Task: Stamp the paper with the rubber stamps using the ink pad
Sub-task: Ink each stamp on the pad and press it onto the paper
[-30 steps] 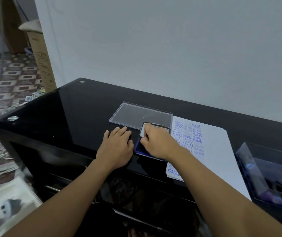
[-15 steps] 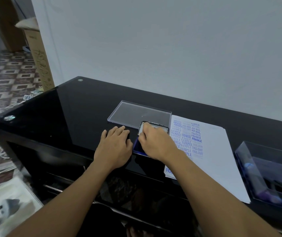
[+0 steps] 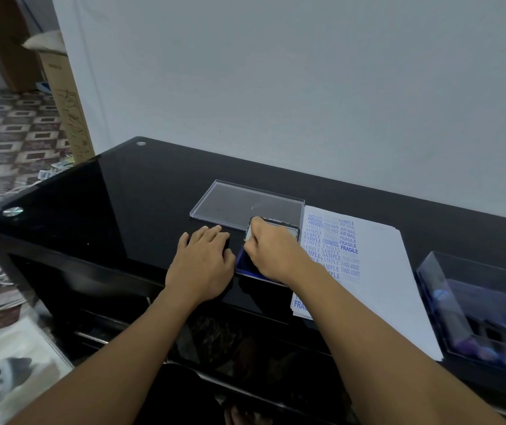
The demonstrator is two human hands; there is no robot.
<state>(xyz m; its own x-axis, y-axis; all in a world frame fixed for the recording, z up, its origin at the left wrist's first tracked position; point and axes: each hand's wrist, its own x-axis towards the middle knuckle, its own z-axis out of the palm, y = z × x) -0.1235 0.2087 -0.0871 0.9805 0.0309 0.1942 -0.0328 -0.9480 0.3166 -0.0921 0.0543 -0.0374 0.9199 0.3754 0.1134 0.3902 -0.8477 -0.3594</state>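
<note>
Progress is judged to be well advanced but not finished. The white sheet of paper (image 3: 398, 286) is laid flat on the glossy black glass table (image 3: 117, 216), to the right of the hands. Its left part is already covered with columns of blue stamped words, among which SAMPLE, AMENDED, AIR MAIL, FRAGILE and FAX OUT can be read. Its right part is bare, so room is left for more impressions.

Inking is taken to be the step in hand. The right hand (image 3: 273, 256) is curled over the blue rectangular ink pad (image 3: 244, 265), and its fingers are closed round a small pale rubber stamp (image 3: 249, 234), of which only an edge is shown. Whether the stamp's face is pressed against the pad cannot be told, since the contact is hidden by the hand. The left hand (image 3: 202, 262) is laid flat on the table with straight fingers, nothing held, just beside the pad's left edge, seemingly to steady it.

A clear flat plastic lid (image 3: 239, 200) is seen lying behind the pad. At the right edge a clear plastic box (image 3: 429, 280) is seen, its purple and dark contents too blurred to be named; more stamps may be kept there. What is left, by this reading, is for the inked stamp to be carried to the bare paper and pressed down.
</note>
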